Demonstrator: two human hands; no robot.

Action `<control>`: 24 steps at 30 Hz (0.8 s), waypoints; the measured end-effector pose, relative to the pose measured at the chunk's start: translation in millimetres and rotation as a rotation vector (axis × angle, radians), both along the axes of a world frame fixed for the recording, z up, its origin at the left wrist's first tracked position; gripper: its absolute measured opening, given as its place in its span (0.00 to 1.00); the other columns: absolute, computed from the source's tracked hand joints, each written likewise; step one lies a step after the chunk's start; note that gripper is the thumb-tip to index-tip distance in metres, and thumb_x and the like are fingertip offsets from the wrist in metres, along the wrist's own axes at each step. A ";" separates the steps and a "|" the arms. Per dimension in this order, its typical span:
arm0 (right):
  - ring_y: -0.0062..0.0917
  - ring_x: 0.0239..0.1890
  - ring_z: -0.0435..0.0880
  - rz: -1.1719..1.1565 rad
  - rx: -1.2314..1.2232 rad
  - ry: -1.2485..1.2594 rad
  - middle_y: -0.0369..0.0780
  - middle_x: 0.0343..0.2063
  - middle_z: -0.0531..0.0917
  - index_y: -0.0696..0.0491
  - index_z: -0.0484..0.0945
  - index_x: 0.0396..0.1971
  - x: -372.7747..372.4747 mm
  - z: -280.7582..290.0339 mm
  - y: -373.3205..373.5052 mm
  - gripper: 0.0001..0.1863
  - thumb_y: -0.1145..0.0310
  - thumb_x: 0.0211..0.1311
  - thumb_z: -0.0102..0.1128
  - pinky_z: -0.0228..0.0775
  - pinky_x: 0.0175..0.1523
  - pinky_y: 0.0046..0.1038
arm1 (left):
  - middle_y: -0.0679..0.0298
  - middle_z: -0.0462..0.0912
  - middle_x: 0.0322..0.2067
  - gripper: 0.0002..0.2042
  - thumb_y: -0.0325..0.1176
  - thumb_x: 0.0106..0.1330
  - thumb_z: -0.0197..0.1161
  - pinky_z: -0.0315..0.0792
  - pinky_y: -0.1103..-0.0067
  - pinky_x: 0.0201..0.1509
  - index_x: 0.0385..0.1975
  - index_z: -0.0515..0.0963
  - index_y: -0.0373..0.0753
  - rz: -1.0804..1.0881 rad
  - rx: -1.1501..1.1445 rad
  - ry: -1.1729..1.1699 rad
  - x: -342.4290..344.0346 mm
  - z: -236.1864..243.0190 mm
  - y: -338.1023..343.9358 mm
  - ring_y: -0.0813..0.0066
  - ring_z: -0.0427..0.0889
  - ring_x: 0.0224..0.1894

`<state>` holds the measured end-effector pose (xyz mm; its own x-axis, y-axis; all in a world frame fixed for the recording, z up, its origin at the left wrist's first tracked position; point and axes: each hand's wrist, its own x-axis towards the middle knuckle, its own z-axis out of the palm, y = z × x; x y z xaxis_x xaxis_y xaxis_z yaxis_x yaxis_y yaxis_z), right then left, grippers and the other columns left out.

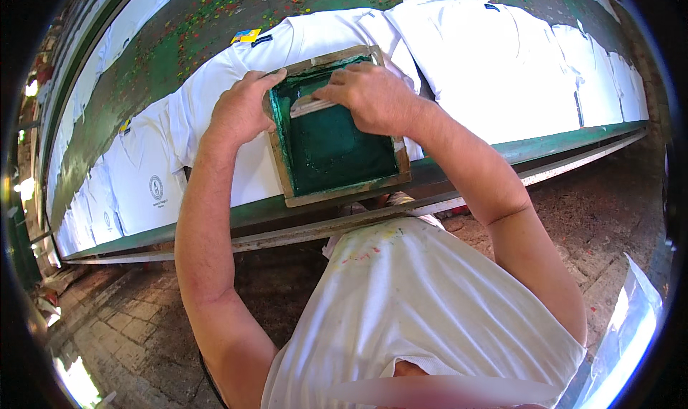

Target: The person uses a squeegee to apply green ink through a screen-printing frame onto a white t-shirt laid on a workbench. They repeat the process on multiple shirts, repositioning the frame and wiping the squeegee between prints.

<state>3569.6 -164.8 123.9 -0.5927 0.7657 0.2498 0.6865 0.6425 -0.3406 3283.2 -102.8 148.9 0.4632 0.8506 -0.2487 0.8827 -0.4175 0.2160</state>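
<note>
A wooden-framed printing screen [337, 158] with dark green mesh lies flat on a white T-shirt [252, 172] in front of me. My left hand [244, 108] grips the frame's left side near its far corner, thumb over the edge. Inside the frame, my right hand [373, 97] is closed around a squeegee [309, 107], whose pale edge shows to the left of the fingers. Wet-looking green ink coats the inner walls and the far end of the mesh. The hand hides the squeegee's right part.
More white T-shirts [494, 72] lie side by side along the long green table [502, 150]; one at left bears a small dark round print [156, 188]. Coloured paint specks dot the tabletop beyond. A metal rail [573, 162] runs along the near edge, above a brick floor [136, 330].
</note>
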 end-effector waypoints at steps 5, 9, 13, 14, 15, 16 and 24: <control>0.44 0.49 0.91 0.063 0.010 0.026 0.45 0.42 0.88 0.50 0.89 0.58 -4.6 3.8 -33.8 0.25 0.75 0.58 0.69 0.84 0.58 0.44 | 0.61 0.83 0.68 0.54 0.25 0.45 0.90 0.82 0.60 0.70 0.79 0.76 0.62 0.007 0.001 -0.029 -2.7 -1.4 -1.2 0.53 0.86 0.65; 0.42 0.47 0.91 0.086 -0.026 -0.009 0.43 0.40 0.87 0.50 0.87 0.61 -8.0 11.9 -66.9 0.28 0.73 0.57 0.69 0.82 0.56 0.42 | 0.61 0.83 0.68 0.53 0.26 0.46 0.90 0.82 0.60 0.71 0.79 0.76 0.63 0.003 -0.011 -0.045 -2.8 2.1 -0.6 0.54 0.85 0.66; 0.38 0.48 0.90 0.086 -0.029 -0.001 0.41 0.43 0.88 0.49 0.88 0.60 -13.2 14.4 -106.5 0.26 0.70 0.58 0.69 0.82 0.57 0.40 | 0.60 0.83 0.68 0.51 0.25 0.47 0.89 0.80 0.61 0.73 0.78 0.78 0.61 0.012 -0.005 -0.005 0.8 3.7 -3.3 0.52 0.84 0.67; 0.37 0.48 0.90 0.072 -0.038 0.022 0.41 0.44 0.88 0.49 0.88 0.60 -14.4 14.4 -115.0 0.26 0.69 0.59 0.69 0.82 0.58 0.40 | 0.59 0.82 0.69 0.52 0.24 0.47 0.89 0.79 0.60 0.74 0.78 0.77 0.59 0.031 0.011 -0.017 0.9 3.2 -5.2 0.52 0.84 0.69; 0.37 0.49 0.90 0.057 -0.042 0.010 0.41 0.45 0.88 0.49 0.89 0.60 -17.1 12.9 -121.2 0.26 0.68 0.59 0.70 0.82 0.58 0.40 | 0.58 0.82 0.71 0.52 0.22 0.46 0.89 0.79 0.60 0.76 0.78 0.77 0.57 0.042 0.032 -0.019 0.7 1.6 -8.2 0.52 0.83 0.70; 0.37 0.50 0.89 0.040 -0.038 0.021 0.41 0.45 0.88 0.49 0.89 0.59 -19.7 11.2 -126.5 0.26 0.68 0.59 0.70 0.82 0.59 0.40 | 0.57 0.81 0.72 0.53 0.21 0.46 0.89 0.78 0.60 0.77 0.79 0.77 0.55 0.035 0.079 -0.035 -0.4 -0.6 -11.1 0.52 0.82 0.72; 0.40 0.58 0.87 0.020 -0.098 0.092 0.42 0.54 0.89 0.51 0.90 0.58 -14.1 8.8 -151.0 0.29 0.60 0.55 0.82 0.80 0.62 0.44 | 0.48 0.85 0.63 0.35 0.20 0.62 0.80 0.80 0.61 0.71 0.72 0.81 0.38 0.501 -0.052 -0.560 -18.7 -40.8 -63.1 0.53 0.86 0.66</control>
